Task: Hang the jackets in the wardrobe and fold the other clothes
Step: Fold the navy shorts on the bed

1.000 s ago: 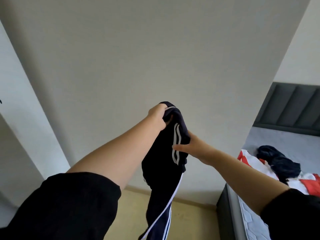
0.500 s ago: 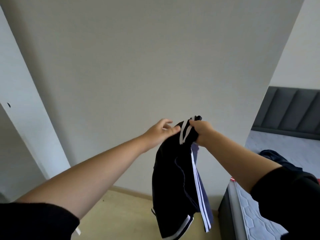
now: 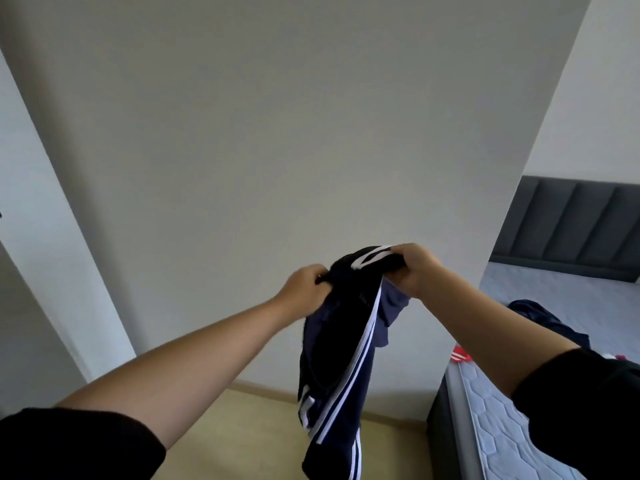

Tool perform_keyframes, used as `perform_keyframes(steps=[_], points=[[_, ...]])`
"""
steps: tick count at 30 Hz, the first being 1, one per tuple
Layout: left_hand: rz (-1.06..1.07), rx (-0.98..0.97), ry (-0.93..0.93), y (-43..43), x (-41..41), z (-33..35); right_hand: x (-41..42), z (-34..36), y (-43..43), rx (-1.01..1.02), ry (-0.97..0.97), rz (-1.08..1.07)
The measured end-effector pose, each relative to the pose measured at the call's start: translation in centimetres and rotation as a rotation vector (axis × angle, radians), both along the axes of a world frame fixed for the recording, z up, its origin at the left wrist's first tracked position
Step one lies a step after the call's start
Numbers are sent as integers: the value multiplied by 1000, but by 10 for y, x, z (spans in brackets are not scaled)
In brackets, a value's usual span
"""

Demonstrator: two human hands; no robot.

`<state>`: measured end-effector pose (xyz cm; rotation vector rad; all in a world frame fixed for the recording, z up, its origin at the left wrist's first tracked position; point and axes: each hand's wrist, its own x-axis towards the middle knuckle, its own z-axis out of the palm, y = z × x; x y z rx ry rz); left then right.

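Up in front of the wall [image 3: 277, 133], both hands grip the top edge of a navy garment [image 3: 339, 341] with white stripes: the left hand [image 3: 304, 289] pinches one corner, the right hand [image 3: 414, 268] curls round the other. Its length hangs free between the arms, above the floor [image 3: 242, 427]. More clothes [image 3: 540, 317] lie on the bed [image 3: 502, 438] at right.

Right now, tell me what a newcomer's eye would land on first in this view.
The navy garment with white stripes stands out, hanging mid-frame before a plain pale wall and gripped at its top by the left hand and the right hand. At the right edge, a bed with a dark padded headboard carries a heap of dark clothes.
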<state>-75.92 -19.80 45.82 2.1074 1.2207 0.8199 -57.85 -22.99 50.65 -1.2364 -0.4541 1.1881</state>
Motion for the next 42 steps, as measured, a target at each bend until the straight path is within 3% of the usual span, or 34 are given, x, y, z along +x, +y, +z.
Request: perform_keyframes(steps=[3,6,8,9,11,13,16,19,23,30,33,36,40,42], points=[[-26,-106,-104,10,0,22,16,-5,-9,-64,-92,93],[-116,-187,-73,12,8,40,30,-7,-18,-261,-635,207],[-111,-185,-61,11,18,49,34,-8,-23,-288,-915,229],[-99,-181,-56,11,23,53,36,-8,-23,-219,-968,193],[-84,-157,-27,11,29,62,35,-6,-25,-7,-889,171],[-94,-128,27,10,34,69,31,-3,-28,132,-827,310],[-137,-55,210,2,42,74,24,-4,-32,60,-967,557],[-193,-9,303,-5,50,70,8,-9,-36,-42,-1136,644],[-192,45,330,-2,50,65,-5,-17,-35,-155,-1483,520],[-311,-52,301,9,29,45,-2,-7,-22,-93,-1281,136],[-257,57,451,16,29,31,-5,-5,-18,-38,-1273,78],[-120,115,439,25,27,30,-3,-6,-17,-21,-1303,40],[-17,447,460,32,23,20,5,-7,-13,-21,-1296,-34],[-2,464,555,35,13,4,17,-7,-12,-38,-1292,-87]])
